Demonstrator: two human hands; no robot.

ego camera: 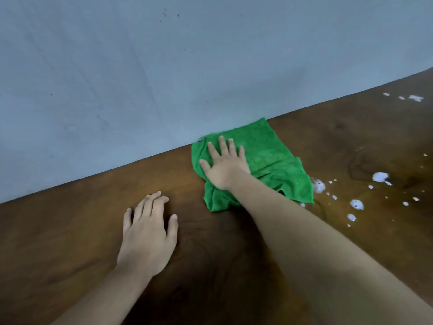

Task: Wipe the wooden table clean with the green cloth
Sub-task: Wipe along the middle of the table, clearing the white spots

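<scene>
While a pale blue-grey wall (140,66) fills the far side of the view, the dark wooden table (70,242) butts against it and spreads across the near and right part of the scene. On the table, close to its far edge by the wall, lies the green cloth (269,156), rumpled and partly folded, its far corner touching the wall line. The right hand (225,165) presses flat on the left part of the cloth, fingers straight and spread wide. The left hand (147,233) rests on bare wood nearer and to the left, well apart from the cloth, fingers relaxed and holding nothing. White foam blobs (379,177) and small droplets dot the wood just right of the cloth, with a few more at the far right.
</scene>
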